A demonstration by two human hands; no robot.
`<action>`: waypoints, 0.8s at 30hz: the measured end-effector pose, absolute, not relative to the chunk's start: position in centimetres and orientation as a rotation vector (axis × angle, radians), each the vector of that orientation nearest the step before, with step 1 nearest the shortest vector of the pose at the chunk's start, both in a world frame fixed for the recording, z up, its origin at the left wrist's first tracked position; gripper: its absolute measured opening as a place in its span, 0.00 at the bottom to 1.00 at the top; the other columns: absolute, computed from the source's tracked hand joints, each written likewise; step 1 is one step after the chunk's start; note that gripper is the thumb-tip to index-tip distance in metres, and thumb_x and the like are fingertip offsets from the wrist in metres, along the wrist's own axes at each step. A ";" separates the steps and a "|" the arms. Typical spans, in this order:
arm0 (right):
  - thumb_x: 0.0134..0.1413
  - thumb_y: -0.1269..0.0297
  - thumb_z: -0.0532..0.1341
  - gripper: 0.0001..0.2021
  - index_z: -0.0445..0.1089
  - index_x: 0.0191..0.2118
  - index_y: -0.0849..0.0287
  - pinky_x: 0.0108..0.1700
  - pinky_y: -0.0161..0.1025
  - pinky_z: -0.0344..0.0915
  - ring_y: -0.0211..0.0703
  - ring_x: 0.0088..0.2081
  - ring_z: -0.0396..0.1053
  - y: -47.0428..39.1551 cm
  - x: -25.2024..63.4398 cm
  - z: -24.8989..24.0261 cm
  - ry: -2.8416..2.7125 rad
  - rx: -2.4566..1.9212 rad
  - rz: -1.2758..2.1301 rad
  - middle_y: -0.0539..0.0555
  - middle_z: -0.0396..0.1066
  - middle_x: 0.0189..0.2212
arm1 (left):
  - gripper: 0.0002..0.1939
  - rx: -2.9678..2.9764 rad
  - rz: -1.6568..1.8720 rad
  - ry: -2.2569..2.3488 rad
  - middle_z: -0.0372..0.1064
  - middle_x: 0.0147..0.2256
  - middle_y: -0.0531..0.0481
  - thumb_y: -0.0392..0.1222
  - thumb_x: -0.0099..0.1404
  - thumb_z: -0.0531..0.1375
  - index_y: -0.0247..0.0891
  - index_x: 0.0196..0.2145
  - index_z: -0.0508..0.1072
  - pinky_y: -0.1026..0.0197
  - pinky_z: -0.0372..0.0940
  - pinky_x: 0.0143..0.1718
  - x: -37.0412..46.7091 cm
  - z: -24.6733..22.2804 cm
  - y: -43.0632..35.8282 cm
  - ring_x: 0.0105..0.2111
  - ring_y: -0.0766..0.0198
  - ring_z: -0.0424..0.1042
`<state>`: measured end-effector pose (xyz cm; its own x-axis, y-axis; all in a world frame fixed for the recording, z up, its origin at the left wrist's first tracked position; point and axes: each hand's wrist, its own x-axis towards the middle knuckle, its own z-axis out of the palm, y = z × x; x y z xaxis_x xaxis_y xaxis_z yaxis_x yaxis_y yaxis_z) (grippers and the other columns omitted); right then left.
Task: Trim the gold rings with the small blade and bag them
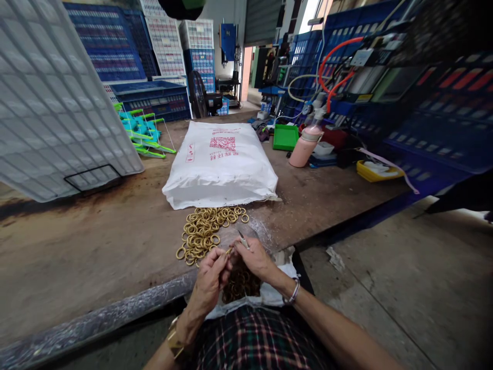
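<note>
A gold-coloured ring [228, 251], seen nearly edge-on, is pinched in the fingers of my left hand [212, 270]. My right hand [252, 257] meets it from the other side, its fingertips at the ring. Tucked in that same hand is a small knife [243, 239], its pointed dark blade sticking up and away from me. Beyond my hands a pile of gold rings [200, 231] lies on the wooden table [115, 231]. Below my hands, more rings [241, 285], darker in the shade, sit in a white sack [271, 293] at my lap.
A full white sack [227, 164] with red print lies behind the pile. At left stands a white crate [69, 113] beside green and turquoise plastic pieces [142, 131]. On the right are a pink bottle [306, 146], a green tray [285, 137] and a yellow tray [375, 172].
</note>
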<state>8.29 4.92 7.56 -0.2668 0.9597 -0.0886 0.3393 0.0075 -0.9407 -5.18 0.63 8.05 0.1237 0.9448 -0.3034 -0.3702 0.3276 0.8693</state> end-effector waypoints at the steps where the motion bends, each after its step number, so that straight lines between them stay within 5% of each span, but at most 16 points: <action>1: 0.56 0.64 0.49 0.11 0.65 0.29 0.61 0.26 0.30 0.53 0.33 0.22 0.56 4.9 8.4 7.5 -1.737 -1.351 1.198 0.47 0.62 0.20 | 0.16 0.709 1.102 1.010 0.59 0.20 0.58 0.52 0.55 0.60 0.37 0.26 0.63 0.70 0.42 0.15 -5.2 8.1 0.7 0.14 0.77 0.49; 9: 0.50 0.75 0.49 0.09 0.64 0.32 0.59 0.32 0.32 0.54 0.36 0.27 0.60 4.1 8.4 6.7 -2.260 -1.282 0.809 0.49 0.65 0.25 | 0.16 0.770 1.112 1.061 0.57 0.19 0.59 0.53 0.57 0.58 0.37 0.26 0.64 0.70 0.42 0.15 -5.4 7.5 0.8 0.15 0.76 0.48; 17: 0.49 0.74 0.49 0.08 0.64 0.32 0.58 0.31 0.32 0.52 0.37 0.27 0.60 4.4 8.6 6.8 -2.401 -1.266 0.813 0.49 0.66 0.25 | 0.18 0.835 1.111 1.115 0.52 0.16 0.60 0.55 0.56 0.59 0.37 0.24 0.63 0.69 0.43 0.16 -5.5 7.5 0.7 0.15 0.75 0.48; 24: 0.50 0.73 0.49 0.10 0.66 0.34 0.59 0.32 0.34 0.53 0.39 0.28 0.63 6.2 9.6 6.5 -2.386 -1.580 0.609 0.53 0.69 0.27 | 0.18 0.817 1.092 1.025 0.57 0.17 0.57 0.55 0.54 0.61 0.36 0.22 0.64 0.69 0.44 0.16 -4.9 8.9 -0.5 0.15 0.76 0.49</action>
<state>9.60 6.24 6.52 -0.4005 0.9151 -0.0476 0.8258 0.3379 -0.4515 -4.86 -0.50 8.91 0.1252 0.9609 -0.2470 -0.3075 0.2743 0.9111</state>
